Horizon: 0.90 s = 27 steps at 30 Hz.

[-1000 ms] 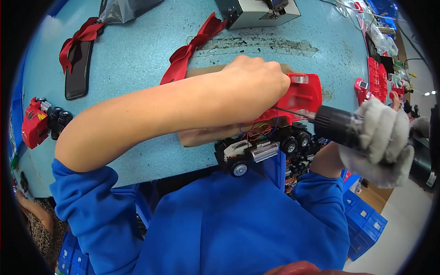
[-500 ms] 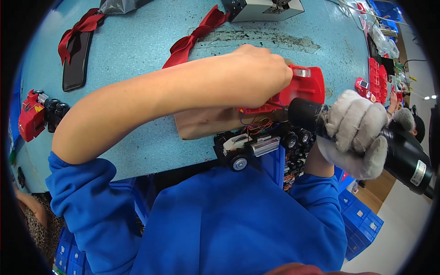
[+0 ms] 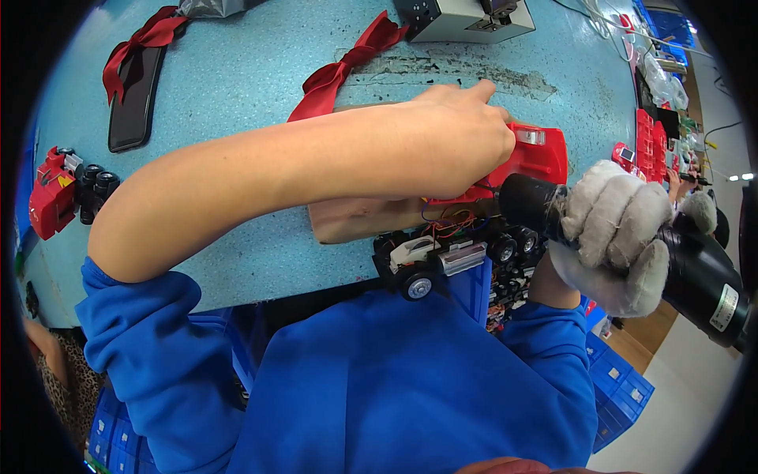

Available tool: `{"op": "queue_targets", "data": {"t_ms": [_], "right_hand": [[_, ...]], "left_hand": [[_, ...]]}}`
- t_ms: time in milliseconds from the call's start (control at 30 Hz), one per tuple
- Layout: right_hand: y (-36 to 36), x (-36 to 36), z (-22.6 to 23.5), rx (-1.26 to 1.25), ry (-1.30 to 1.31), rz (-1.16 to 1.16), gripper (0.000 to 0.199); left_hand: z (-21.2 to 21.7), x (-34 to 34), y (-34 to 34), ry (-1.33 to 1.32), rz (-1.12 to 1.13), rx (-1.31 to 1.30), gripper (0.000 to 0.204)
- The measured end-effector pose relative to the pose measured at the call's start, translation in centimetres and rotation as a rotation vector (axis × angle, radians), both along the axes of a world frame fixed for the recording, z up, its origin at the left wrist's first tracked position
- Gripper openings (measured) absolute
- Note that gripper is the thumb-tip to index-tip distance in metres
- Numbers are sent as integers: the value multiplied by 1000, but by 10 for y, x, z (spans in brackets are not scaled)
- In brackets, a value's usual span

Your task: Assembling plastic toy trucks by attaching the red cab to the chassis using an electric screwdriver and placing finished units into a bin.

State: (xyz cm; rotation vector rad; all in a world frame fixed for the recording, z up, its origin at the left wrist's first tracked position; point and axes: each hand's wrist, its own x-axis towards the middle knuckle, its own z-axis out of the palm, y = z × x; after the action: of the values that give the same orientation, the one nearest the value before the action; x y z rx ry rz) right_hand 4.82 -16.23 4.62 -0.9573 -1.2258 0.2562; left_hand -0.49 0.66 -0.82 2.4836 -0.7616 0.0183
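Observation:
My left hand (image 3: 446,142) presses down on a red toy truck body (image 3: 537,154) at the near edge of the blue table (image 3: 237,87), its fingers wrapped over the shell. Under it a black chassis (image 3: 442,257) with wheels and loose wires sticks out over the table edge. My right hand (image 3: 620,237), in a grey-white glove, grips a black electric screwdriver (image 3: 695,276) whose nose meets the truck's underside. A tan wooden block (image 3: 355,217) lies beneath the truck.
A red ribbon bow (image 3: 339,71) lies behind my forearm and another ribbon on a black phone-like slab (image 3: 134,91) at far left. A finished red toy truck (image 3: 59,189) sits at the left edge. A grey machine (image 3: 470,20) stands at the back; red parts (image 3: 651,142) and blue crates (image 3: 624,383) are on the right.
My right hand has brought the screwdriver in closer against the truck. My left hand stays clamped on the red body, with its forefinger now lifted.

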Motion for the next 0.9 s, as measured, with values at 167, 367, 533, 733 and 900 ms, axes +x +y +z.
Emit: {"op": "queue_targets", "data": {"t_ms": [167, 367, 533, 733, 900], "right_hand": [[1, 3, 4, -72, -38, -31, 51], [7, 11, 9, -147, -64, 106, 50], [15, -5, 5, -131, -181, 74, 49], [12, -5, 7, -193, -214, 99, 51], [13, -22, -1, -156, -148, -37, 47]], "left_hand": [[4, -2, -3, 15, 15, -19, 16], [15, 10, -7, 218, 4, 122, 20], [14, 8, -3, 229, 24, 109, 22], [18, 9, -3, 246, 25, 140, 21], [14, -9, 29, 440, -45, -281, 50]]}}
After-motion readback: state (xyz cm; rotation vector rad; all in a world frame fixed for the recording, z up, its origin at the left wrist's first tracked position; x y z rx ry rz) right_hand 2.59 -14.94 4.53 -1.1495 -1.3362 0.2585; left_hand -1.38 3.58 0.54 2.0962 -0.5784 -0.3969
